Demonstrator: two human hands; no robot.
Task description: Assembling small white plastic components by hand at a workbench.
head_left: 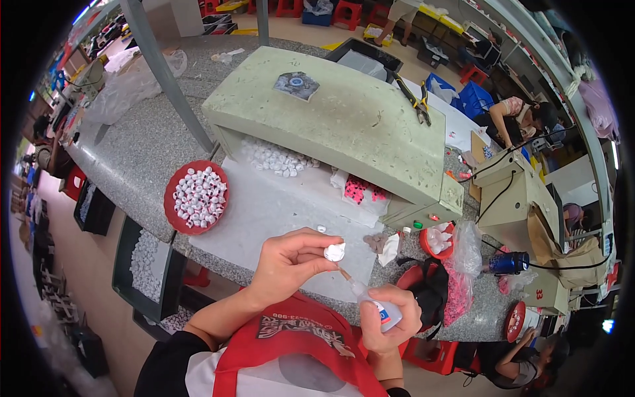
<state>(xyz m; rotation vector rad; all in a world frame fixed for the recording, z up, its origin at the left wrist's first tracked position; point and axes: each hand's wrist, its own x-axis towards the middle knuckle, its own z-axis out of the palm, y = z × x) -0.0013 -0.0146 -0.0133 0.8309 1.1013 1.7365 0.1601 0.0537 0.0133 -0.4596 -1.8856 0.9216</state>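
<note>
White plastic cap [335, 252] and small squeeze bottle [382, 312] met over the grey speckled counter [142, 155].

The left hand [288, 264] pinched the small white cap between thumb and fingers [316, 239], holding it just above the white sheet [278, 212] on the counter. The right hand [390, 321], at five o'clock from the cap, was clenched around the clear bottle with a blue label, its thin brown nozzle [345, 273] pointing to eleven o'clock and touching the cap. A red round tray of white caps [196, 196] sat at ten o'clock from the left hand, well apart. A pale green box-shaped machine [344, 122] stood at twelve o'clock, with loose white caps [274, 159] under its overhang.
</note>
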